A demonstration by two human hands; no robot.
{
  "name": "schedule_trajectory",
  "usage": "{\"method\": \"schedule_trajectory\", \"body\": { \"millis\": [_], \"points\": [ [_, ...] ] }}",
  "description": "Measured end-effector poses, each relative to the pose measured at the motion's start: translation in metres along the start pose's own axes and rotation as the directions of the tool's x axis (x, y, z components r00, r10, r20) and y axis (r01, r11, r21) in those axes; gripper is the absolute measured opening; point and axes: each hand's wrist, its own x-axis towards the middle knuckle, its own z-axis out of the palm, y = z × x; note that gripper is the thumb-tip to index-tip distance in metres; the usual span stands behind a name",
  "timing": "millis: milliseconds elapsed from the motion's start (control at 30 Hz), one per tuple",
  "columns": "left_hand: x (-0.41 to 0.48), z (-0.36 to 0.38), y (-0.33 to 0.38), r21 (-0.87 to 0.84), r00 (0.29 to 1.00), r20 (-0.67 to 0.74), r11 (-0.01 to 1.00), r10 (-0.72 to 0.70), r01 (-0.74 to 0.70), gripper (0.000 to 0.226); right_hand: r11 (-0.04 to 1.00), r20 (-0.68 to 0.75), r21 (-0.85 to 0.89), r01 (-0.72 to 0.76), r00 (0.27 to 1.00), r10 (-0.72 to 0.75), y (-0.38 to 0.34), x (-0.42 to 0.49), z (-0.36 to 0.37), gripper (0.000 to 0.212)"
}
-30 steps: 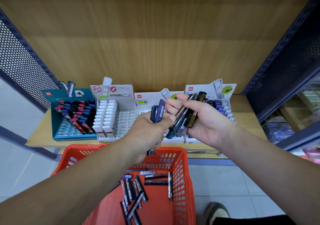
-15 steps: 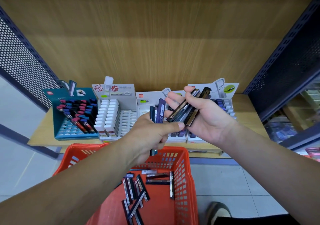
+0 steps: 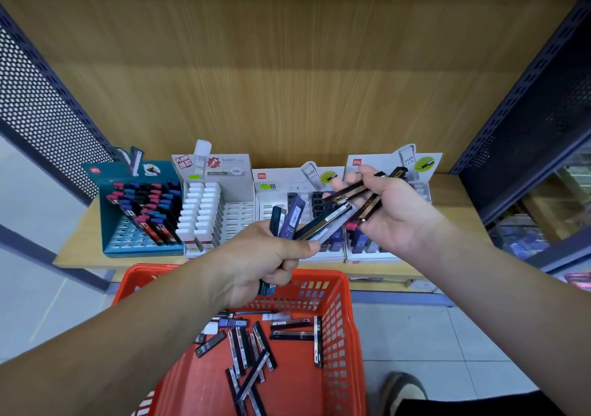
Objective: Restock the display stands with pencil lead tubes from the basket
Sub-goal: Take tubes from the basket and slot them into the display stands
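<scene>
A: Why two fistfuls?

B: Sorting by kind, I judge. The left hand [image 3: 265, 262] grips a few blue tubes [image 3: 289, 220] upright in its fist, above the basket [image 3: 343, 335]; the right hand [image 3: 396, 217], fingers curled, holds a fan of black-and-gold tubes [image 3: 367, 204] in front of the white display stands [image 3: 281, 180] on the shelf [image 3: 80, 243].

A: And the silver tube [image 3: 323, 227] between them?

B: The left thumb seems to pinch it — hard to tell which hand bears it. More loose tubes [image 3: 252, 355] lie in the basket, waiting.
</scene>
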Motion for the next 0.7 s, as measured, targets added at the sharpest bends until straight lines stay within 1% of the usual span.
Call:
{"method": "schedule_trajectory", "body": {
  "millis": [67,167,233,300,333,367,400,433,467,533,567,633,667,700],
  "points": [
    [0.0,-0.002,-0.002,-0.001,1.0,0.005,1.0,0.002,-0.002,0.036,0.999,-0.018,-0.033,-0.02,1.0,0.02,0.005,0.0,0.001,0.016],
    [-0.001,-0.005,-0.002,0.01,1.0,-0.011,1.0,0.024,-0.024,0.028,0.998,-0.065,-0.054,-0.026,0.998,0.022,0.003,-0.001,0.005,0.014],
    [-0.002,-0.009,-0.001,0.053,0.999,-0.021,0.998,0.041,-0.04,0.029,1.0,-0.123,-0.022,0.0,0.992,-0.003,-0.005,0.001,0.004,0.013],
    [-0.002,-0.013,0.0,0.077,0.997,-0.042,0.995,0.059,-0.055,0.03,0.999,-0.216,0.002,0.042,0.976,-0.04,-0.014,0.006,-0.002,0.014],
    [-0.002,-0.016,0.0,0.078,0.995,-0.071,0.995,0.073,-0.068,0.027,0.997,-0.265,-0.058,0.057,0.962,-0.07,-0.017,0.008,-0.007,0.012],
    [-0.002,-0.017,0.001,0.078,0.99,-0.103,0.993,0.094,-0.086,0.024,0.981,-0.31,-0.183,0.059,0.944,-0.115,-0.016,0.009,-0.013,0.009],
    [-0.002,-0.018,0.002,0.085,0.983,-0.137,0.99,0.121,-0.11,0.021,0.942,-0.315,-0.333,0.045,0.936,-0.156,-0.014,0.008,-0.018,0.007],
    [-0.002,-0.018,0.002,0.098,0.974,-0.168,0.986,0.149,-0.134,0.019,0.887,-0.266,-0.46,0.031,0.949,-0.171,-0.011,0.007,-0.02,0.01],
    [-0.002,-0.016,0.003,0.113,0.967,-0.188,0.982,0.174,-0.155,0.019,0.836,-0.19,-0.549,0.015,0.971,-0.143,-0.006,0.004,-0.02,0.018],
    [-0.001,-0.009,0.003,0.133,0.962,-0.188,0.976,0.196,-0.173,0.019,0.745,-0.047,-0.667,0.011,0.997,-0.057,0.002,-0.005,-0.014,0.03],
    [0.0,-0.004,0.004,0.141,0.965,-0.171,0.974,0.199,-0.176,0.02,0.711,0.0,-0.703,0.027,0.999,-0.038,0.006,-0.008,-0.011,0.034],
    [0.001,0.007,0.005,0.147,0.971,-0.132,0.972,0.201,-0.182,0.025,0.68,0.021,-0.732,0.047,0.999,-0.048,0.008,-0.009,-0.012,0.042],
    [0.001,0.012,0.006,0.15,0.972,-0.121,0.971,0.203,-0.184,0.025,0.681,0.014,-0.73,0.052,0.998,-0.062,0.007,-0.009,-0.014,0.046],
    [0.001,0.017,0.007,0.158,0.973,-0.113,0.97,0.204,-0.185,0.02,0.695,0.005,-0.717,0.054,0.997,-0.072,0.006,-0.007,-0.018,0.048]
  ]
}}
